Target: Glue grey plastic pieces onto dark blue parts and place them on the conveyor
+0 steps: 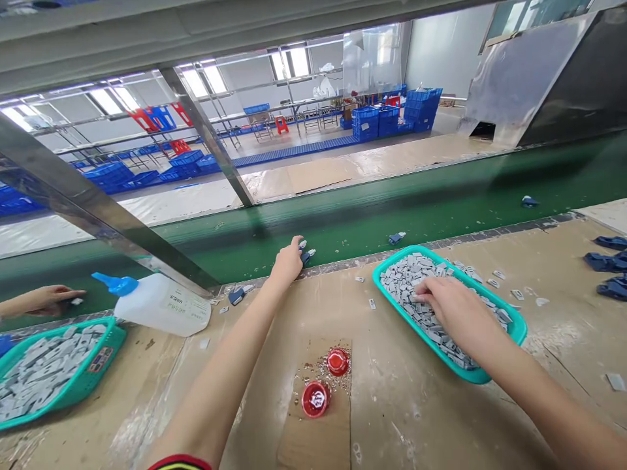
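My left hand (288, 262) reaches over the near edge of the green belt. Its fingers are closed around a small navy part with a pale tip (302, 247), partly hidden by them. Just beside it lies a similar navy part (307, 256). My right hand (453, 307) is at a teal basket (518, 326) full of small grey plastic pieces (409, 277). Thumb and fingertips are pinched on a grey piece, mostly hidden. Between my arms, two small red cups (315, 399) with glossy wet insides rest on a wet cardboard strip (313, 444).
At left, another person's hand (46, 300) is over the belt (343, 228), near a second teal basket (105, 352). A white squeeze bottle (164, 305) with a blue nozzle lies tilted beside a slanted metal post (122, 228). Navy parts (610, 261) lie at far right.
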{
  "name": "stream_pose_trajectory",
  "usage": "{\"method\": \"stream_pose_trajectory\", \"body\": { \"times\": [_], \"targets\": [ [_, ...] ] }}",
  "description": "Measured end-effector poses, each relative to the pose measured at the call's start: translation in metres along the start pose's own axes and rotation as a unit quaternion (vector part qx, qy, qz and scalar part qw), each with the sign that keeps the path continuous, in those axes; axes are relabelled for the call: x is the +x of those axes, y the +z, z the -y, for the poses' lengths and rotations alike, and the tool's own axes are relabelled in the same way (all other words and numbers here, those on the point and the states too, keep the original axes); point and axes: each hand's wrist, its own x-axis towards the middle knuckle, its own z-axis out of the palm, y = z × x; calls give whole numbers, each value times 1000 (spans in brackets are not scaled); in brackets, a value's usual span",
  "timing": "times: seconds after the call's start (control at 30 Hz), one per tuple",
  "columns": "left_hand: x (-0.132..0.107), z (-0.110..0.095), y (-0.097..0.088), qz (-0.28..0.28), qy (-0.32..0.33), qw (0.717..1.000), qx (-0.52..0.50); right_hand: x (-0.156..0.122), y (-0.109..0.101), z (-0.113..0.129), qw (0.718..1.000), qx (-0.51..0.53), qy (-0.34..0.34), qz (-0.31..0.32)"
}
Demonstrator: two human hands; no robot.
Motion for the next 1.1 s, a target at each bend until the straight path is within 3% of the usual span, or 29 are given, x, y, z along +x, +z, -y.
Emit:
{"method": "stream_pose_trajectory", "body": {
  "times": [0.13,0.3,0.37,0.53,0.67,0.73,0.87,1.0,1.1],
  "targets": [
    [-4,0,9,1,14,1000,13,-24,-10,24,982,184,30,19],
    [-16,6,12,-16,3,1000,-5,-49,2,57,920,374,37,111],
    [-24,7,8,-31,7,999,-24,-51,9,64,922,365,28,125],
    [-49,8,-14,-85,12,991,-100,-50,18,68,972,213,-32,90],
    [-78,4,-39,-124,0,975,-187,-54,22,68,981,131,-70,127],
    [-99,-2,-52,-125,-7,950,-285,-57,27,69,981,114,-64,146],
    [-156,-20,-78,-88,-67,848,-518,-58,45,70,982,97,-47,152],
    [-215,-31,-93,-71,-154,787,-593,-57,52,71,978,80,-59,182],
    [-253,-33,-93,-89,-237,738,-626,-59,46,74,980,71,-75,172]
  ]
}}
